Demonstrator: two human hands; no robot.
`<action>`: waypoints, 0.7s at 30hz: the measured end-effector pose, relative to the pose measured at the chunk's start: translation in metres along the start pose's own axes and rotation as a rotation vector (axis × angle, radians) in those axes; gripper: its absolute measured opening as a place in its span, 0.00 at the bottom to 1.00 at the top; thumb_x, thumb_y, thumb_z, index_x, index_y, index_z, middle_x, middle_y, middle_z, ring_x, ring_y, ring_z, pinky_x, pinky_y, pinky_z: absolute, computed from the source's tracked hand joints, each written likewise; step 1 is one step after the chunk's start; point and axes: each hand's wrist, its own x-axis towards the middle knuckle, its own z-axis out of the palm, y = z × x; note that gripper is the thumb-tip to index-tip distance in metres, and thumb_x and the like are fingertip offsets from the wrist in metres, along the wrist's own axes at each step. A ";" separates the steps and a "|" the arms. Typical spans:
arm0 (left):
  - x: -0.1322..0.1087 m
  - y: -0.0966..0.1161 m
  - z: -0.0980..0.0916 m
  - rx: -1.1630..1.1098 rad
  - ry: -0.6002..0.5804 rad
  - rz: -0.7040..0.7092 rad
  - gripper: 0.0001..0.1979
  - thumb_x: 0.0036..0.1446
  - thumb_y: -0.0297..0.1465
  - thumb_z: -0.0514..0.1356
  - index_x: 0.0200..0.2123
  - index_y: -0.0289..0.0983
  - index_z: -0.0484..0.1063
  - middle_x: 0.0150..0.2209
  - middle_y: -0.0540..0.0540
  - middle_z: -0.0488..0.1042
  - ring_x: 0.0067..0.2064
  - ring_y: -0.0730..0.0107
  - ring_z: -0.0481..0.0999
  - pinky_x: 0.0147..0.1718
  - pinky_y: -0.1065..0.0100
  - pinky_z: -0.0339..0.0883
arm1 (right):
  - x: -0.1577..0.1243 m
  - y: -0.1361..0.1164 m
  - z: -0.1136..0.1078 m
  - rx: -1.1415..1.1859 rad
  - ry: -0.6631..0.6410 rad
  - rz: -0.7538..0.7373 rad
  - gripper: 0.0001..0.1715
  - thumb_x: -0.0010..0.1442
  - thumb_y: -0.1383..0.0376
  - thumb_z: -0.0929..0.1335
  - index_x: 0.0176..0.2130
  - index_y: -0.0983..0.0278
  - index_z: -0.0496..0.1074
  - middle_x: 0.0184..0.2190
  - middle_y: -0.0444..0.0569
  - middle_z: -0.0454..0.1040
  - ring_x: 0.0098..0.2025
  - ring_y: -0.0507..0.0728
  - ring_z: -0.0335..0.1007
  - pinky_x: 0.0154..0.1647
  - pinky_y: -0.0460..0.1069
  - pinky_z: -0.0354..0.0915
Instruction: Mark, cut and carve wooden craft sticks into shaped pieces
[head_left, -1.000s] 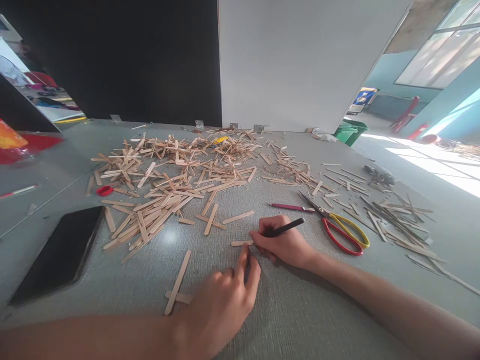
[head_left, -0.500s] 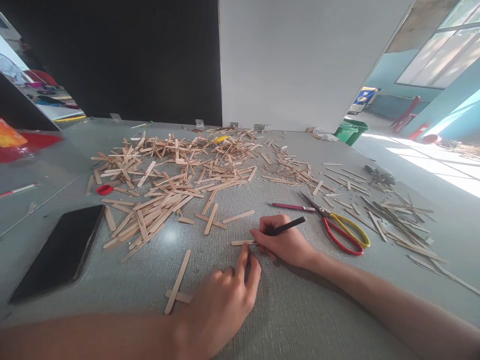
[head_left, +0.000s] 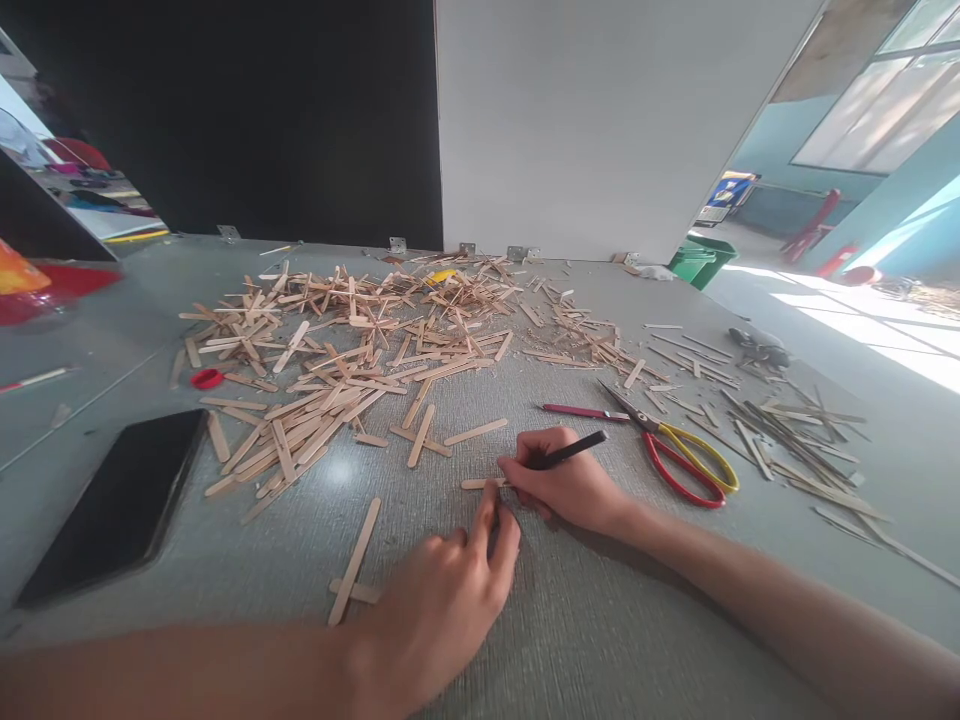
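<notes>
A wooden craft stick (head_left: pixel 480 484) lies flat on the grey table in front of me. My left hand (head_left: pixel 454 590) holds it down, the index fingertip pressed on its near edge. Something dark shows between that hand's thumb and index finger, and I cannot tell whether it is an object or shadow. A black pen (head_left: pixel 574 449) is pinched in my right hand (head_left: pixel 562 482), its tip hidden by the fingers at the stick's right end. Two crossed sticks (head_left: pixel 358 555) lie left of my left hand.
Craft sticks are heaped in a large pile (head_left: pixel 322 400) beyond my hands. Scissors (head_left: pixel 686 465) with red and yellow handles and a dark red pen (head_left: pixel 585 411) lie to the right, near thin wood strips (head_left: pixel 795 440). A phone (head_left: pixel 120 500) and red ring (head_left: pixel 208 379) are left.
Both hands stay almost where they were, still on the stick and pen. The whole view has shifted very slightly.
</notes>
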 end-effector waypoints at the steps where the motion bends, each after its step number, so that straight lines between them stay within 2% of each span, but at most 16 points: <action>1: 0.000 0.000 0.000 0.002 -0.002 -0.002 0.28 0.56 0.24 0.66 0.60 0.23 0.73 0.58 0.19 0.75 0.27 0.61 0.83 0.18 0.67 0.76 | 0.000 0.001 0.000 -0.002 -0.001 -0.001 0.19 0.63 0.61 0.70 0.23 0.60 0.64 0.15 0.38 0.68 0.11 0.47 0.60 0.09 0.41 0.52; 21: 0.000 -0.001 -0.002 -0.022 -0.042 0.000 0.27 0.57 0.23 0.66 0.61 0.24 0.73 0.59 0.19 0.73 0.26 0.62 0.83 0.18 0.68 0.77 | -0.001 0.001 0.000 -0.055 0.020 -0.023 0.18 0.62 0.64 0.68 0.22 0.60 0.62 0.13 0.38 0.66 0.11 0.47 0.59 0.09 0.41 0.51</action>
